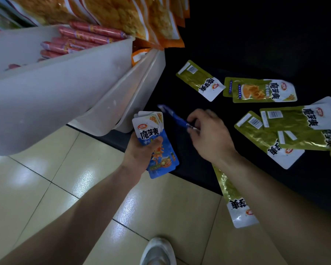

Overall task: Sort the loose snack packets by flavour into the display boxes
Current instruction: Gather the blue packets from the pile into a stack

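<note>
Left hand: the left hand [141, 152] is curled round a stack of blue packets [149, 129], thumb across the printed front and fingers behind. It is over the left front edge of the black surface [256, 44].
Stack: the blue packets stand roughly upright and fanned, white ends at the top. Their lower ends stick out below the hand.
Right hand: the right hand [208, 134] is seen from the back, just right of the stack. Its fingers are bent, and the fingertips pinch the end of a single blue packet [173, 116].
Single packet: it is blurred and points up and left from the fingers, above the black surface near its left edge and close to the stack. Whether it touches the stack cannot be told.
Green packets: several green packets [260, 90] lie flat on the right part of the black surface. Two are toward the back, and an overlapping heap sits at the right edge.
One more: a green packet [235, 197] hangs over the front edge, partly hidden under the right forearm.
White bins: tilted white bins [65, 88] stand left of the black surface. The upper one holds red sausages [88, 35].
Above: orange bags [122, 14] hang over the bins.
Below: a glossy tiled floor [46, 178] and a white shoe [159, 251].
</note>
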`<state>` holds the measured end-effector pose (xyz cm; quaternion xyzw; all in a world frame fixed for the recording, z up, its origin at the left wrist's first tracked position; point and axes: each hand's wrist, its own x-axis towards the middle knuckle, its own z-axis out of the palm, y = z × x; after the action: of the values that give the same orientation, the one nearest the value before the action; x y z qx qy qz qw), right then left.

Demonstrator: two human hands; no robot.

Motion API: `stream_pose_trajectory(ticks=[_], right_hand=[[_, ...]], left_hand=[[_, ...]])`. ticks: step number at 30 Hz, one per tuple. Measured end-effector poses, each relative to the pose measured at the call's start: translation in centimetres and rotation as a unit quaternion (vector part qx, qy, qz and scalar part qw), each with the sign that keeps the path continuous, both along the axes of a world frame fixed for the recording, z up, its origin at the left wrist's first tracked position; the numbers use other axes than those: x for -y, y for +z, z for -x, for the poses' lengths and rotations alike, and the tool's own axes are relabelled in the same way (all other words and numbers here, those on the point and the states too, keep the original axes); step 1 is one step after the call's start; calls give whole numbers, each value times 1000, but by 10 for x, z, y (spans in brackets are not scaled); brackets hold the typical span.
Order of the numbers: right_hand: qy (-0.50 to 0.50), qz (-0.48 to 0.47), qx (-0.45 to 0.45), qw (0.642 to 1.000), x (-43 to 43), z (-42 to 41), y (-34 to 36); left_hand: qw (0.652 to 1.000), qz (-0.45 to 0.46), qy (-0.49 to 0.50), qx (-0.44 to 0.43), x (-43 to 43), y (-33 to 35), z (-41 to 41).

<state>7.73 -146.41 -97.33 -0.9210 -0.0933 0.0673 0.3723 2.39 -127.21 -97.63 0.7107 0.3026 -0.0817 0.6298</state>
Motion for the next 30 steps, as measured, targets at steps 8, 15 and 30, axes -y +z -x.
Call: stream_pose_trajectory(ticks=[8,15,30], right_hand=[[123,184,53,974,14,28,-14],[-64,255,8,965,13,2,-21],[23,-194,-135,971,77,-9,75]], left_hand=[[1000,-4,22,-4,-5,0,2],[1000,0,17,-11,-4,1,3],[995,19,-86,49,20,34,-6]])
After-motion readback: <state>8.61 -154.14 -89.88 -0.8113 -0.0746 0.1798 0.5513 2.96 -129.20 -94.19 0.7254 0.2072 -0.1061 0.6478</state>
